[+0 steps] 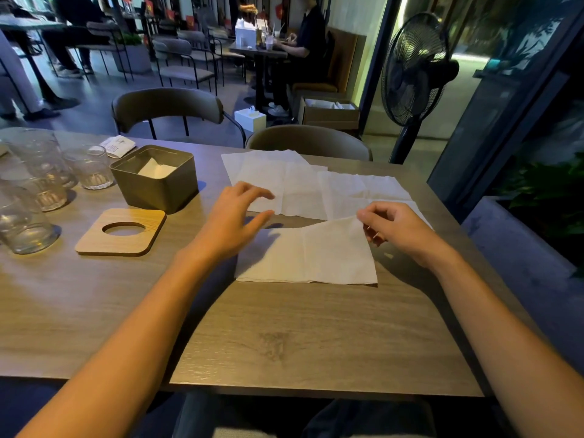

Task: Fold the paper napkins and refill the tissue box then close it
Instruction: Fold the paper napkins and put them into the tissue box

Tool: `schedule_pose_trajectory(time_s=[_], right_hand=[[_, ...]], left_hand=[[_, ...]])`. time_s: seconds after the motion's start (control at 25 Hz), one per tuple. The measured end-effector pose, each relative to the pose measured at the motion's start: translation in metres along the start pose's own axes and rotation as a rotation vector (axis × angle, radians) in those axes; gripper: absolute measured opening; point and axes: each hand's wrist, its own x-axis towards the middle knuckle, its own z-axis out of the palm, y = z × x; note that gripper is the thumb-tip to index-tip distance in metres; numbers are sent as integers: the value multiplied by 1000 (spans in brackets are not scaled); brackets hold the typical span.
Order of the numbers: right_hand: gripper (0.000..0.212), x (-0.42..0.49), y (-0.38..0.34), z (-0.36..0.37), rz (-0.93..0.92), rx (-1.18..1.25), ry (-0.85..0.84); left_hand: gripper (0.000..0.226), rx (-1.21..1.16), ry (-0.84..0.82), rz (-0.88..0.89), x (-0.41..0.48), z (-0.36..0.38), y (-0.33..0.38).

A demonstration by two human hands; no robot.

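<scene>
My left hand (235, 216): fingers spread, palm down, hovering. My right hand (396, 227): fingertips pinched together, forearm extended.

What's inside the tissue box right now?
The tissue box stands open, its wooden lid lying on the table in front of it. Folded white napkins show inside, low in the box. The near wall hides how many there are.

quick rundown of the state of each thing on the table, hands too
tissue box: open, partly filled
lid: off, flat beside the box
near napkin: folded, one corner lifted
far napkins: unfolded, spread flat, overlapping
glasses: upright, empty
left hand: open, holding nothing
right hand: pinching the near napkin's corner
fan: running or not, cannot tell
</scene>
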Motion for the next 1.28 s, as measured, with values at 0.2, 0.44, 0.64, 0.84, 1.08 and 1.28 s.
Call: schedule_pose_trajectory(time_s=[0.2,0.44,0.64,0.84,1.08,1.28], right_hand=[[28,2,2,6,71,-18,53],[33,6,-4,8,88,139,109],[33,13,-20,21,110,285,121],[27,18,-47,49,68,380,53],[27,35,-68,96,45,328,-21],[26,42,-63,118,52,337,-113]], left_hand=[[53,221,-381,141,-11,36,38],[64,265,-422,66,-12,35,25],[67,271,-520,-4,-13,29,16],[52,59,-219,-132,-7,1,-8],[28,-103,-87,-315,-3,-7,-19],[46,-319,-63,-426,-1,-10,-14]])
